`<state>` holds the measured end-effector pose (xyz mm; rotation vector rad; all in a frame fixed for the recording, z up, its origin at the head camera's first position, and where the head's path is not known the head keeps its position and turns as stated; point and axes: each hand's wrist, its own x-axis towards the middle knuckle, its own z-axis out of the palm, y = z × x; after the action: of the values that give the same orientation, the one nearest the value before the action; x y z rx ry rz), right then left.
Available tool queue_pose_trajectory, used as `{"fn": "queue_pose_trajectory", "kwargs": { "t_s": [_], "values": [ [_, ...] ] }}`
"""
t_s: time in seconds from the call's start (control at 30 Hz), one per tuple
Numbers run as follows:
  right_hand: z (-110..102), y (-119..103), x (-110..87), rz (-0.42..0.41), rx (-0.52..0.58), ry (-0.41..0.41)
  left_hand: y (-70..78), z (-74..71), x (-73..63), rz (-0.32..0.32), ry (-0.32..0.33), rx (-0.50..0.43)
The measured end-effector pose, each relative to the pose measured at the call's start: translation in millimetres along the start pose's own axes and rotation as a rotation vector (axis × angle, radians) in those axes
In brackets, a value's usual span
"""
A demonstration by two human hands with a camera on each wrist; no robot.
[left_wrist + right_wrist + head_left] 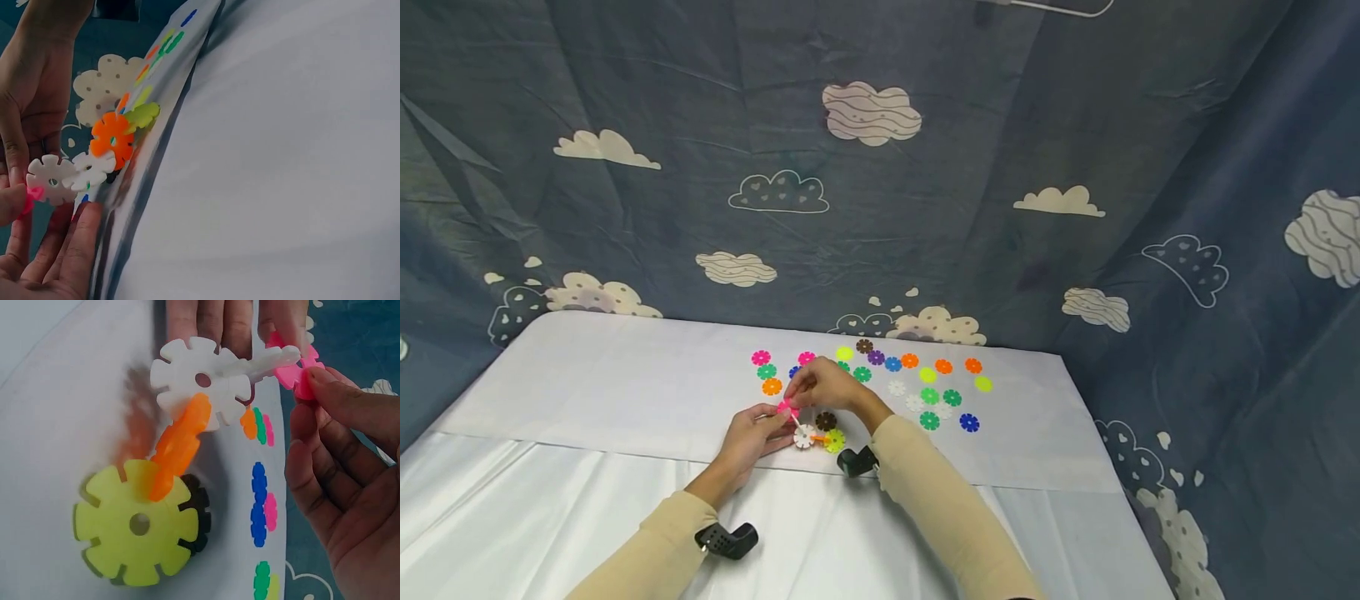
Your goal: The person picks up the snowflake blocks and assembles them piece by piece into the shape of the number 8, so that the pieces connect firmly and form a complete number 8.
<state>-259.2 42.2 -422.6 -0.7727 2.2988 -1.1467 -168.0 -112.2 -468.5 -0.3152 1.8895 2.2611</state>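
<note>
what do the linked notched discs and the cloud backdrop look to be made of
The linked notched discs: probably smooth moulded plastic, given even colour and crisp slots. The cloud backdrop: likely matte fabric, given its folds and creases.

Chain of notched discs [99, 172] at the fingertips
Left hand [59, 259] and right hand [37, 94] meet at a pink disc [31, 197]; two white discs [62, 172], an orange disc [105, 132] and a yellow-green disc [143, 116] follow.
</note>
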Motion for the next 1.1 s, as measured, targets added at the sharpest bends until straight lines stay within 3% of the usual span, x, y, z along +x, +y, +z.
{"fn": "queue_pose_trajectory", "kwargs": {
  "t_s": [0.3,0.5,0.7,0.83,1.0,1.1],
  "values": [
    [-10.7,28.3,-14.8,0.100,-0.101,0.087,-2.1,-3.6,3.5,-0.024,0.051,0.067],
    [-8.6,42.8,-22.3,0.145,-0.199,0.057,-3.4,-6.1,4.4,-0.033,0.064,0.084],
    [-3.4,42.6,-22.1,0.154,-0.261,0.051,-4.9,-6.6,4.8,-0.029,0.071,0.067],
    [-4.1,41.9,-21.0,0.147,-0.171,0.049,-5.5,-6.0,5.6,-0.024,0.074,0.067],
    [-7.6,37.7,-14.2,0.077,0.050,0.094,-6.2,-5.6,6.8,-0.023,0.067,0.049],
    [-10.5,28.2,-8.0,0.035,0.103,0.106,-6.1,-5.1,7.0,-0.024,0.061,0.039]
  ]
}}
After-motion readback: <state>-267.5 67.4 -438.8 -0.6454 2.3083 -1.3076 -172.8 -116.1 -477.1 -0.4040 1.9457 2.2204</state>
